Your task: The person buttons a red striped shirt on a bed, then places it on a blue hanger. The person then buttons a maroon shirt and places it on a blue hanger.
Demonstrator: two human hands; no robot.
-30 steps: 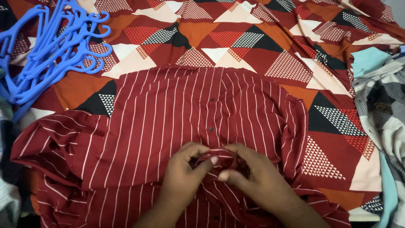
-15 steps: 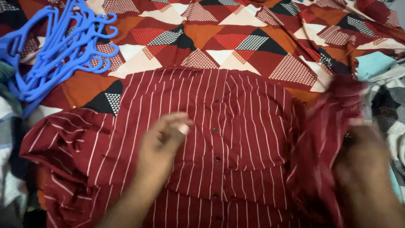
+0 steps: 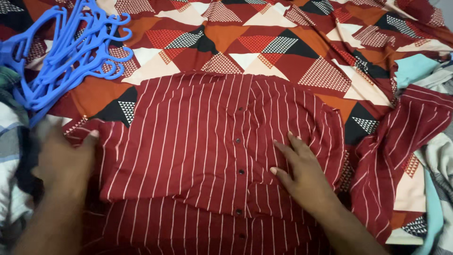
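A dark red shirt point(image 3: 198, 141) with thin white stripes and a row of dark buttons lies flat, front up, on a patterned bedspread. My right hand point(image 3: 302, 172) rests palm down on the shirt's right front, fingers spread. My left hand point(image 3: 66, 160) is at the shirt's left edge, blurred, with its fingers on the folded left sleeve. The right sleeve point(image 3: 406, 137) lies stretched out to the right, off the body of the shirt.
A pile of blue plastic hangers point(image 3: 61, 56) sits at the upper left. The bedspread point(image 3: 264, 42) has red, orange, white and black triangles. Other clothes lie at the left edge point(image 3: 9, 132) and right edge point(image 3: 439, 156), including pale blue fabric point(image 3: 415, 68).
Both hands left the button row at the middle. The right hand flung the right sleeve out and came back onto the shirt front. The left hand moved to the left edge.
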